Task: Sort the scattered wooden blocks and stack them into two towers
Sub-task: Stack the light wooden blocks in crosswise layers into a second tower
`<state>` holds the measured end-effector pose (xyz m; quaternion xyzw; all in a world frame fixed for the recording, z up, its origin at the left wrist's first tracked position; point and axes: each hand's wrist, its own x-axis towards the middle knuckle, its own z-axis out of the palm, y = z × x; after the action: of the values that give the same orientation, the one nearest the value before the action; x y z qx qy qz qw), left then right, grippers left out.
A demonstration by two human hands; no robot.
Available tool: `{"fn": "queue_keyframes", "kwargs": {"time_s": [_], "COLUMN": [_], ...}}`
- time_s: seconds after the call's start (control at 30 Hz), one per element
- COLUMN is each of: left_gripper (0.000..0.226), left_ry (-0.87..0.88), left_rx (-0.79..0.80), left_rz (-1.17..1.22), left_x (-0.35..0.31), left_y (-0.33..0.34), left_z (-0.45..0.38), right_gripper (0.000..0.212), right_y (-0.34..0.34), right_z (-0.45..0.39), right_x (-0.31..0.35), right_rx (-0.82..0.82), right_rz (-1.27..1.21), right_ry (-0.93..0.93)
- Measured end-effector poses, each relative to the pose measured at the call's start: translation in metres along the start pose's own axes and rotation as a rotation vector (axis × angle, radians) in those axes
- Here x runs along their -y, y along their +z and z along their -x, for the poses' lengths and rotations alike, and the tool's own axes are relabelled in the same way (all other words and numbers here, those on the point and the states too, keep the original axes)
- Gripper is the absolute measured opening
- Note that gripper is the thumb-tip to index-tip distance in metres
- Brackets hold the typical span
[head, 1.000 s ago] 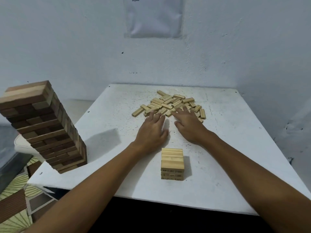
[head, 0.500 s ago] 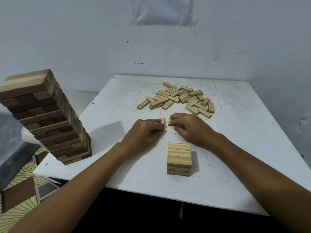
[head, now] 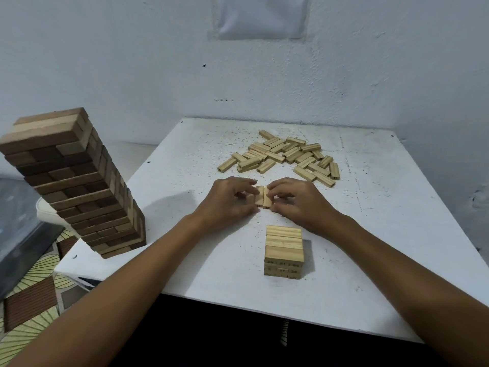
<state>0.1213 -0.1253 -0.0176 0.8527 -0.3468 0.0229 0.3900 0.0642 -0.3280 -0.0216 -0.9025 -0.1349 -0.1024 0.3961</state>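
Note:
A short tower of small light wooden blocks [head: 284, 250] stands near the table's front edge. Just behind it, my left hand [head: 229, 202] and my right hand [head: 296, 201] pinch a row of small light blocks [head: 262, 197] lying side by side on the table, fingers curled on either side. A loose pile of small light blocks [head: 283, 154] lies further back. A tall tower of larger dark and light brown blocks [head: 71, 181] stands at the table's left front corner.
The white speckled table [head: 383, 234] meets a white wall at the back and right. A grey paper [head: 260, 17] hangs on the wall. Left of the table lie a patterned floor mat [head: 37, 274] and a brown ribbed panel [head: 29, 303].
Both hands drew back from the loose pile with a few small blocks and now press them together side by side in front of the short tower. The camera view shifted slightly.

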Motion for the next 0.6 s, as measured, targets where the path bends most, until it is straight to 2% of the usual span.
{"fn": "queue_keyframes", "kwargs": {"time_s": [0.13,0.23,0.37,0.6], "left_gripper": [0.075,0.093,0.097,0.098], "left_ry": [-0.08,-0.136,-0.149,-0.132], "left_rx": [0.13,0.201,0.206,0.179], "left_rz": [-0.126,-0.053,0.012,0.037], "left_x": [0.002,0.005,0.006,0.011], "left_y": [-0.009,-0.011,-0.009,-0.009], "left_z": [-0.012,-0.016,-0.017,-0.019], "right_gripper": [0.048,0.067,0.078,0.082], "right_y": [-0.004,-0.007,-0.005,-0.004], "right_z": [-0.001,-0.002,-0.006,-0.007], "right_x": [0.004,0.008,0.008,0.008], "right_rx": [0.004,0.045,0.051,0.037], "right_rz": [0.002,-0.035,-0.039,-0.091], "right_ry": [0.082,0.189,0.235,0.261]}}
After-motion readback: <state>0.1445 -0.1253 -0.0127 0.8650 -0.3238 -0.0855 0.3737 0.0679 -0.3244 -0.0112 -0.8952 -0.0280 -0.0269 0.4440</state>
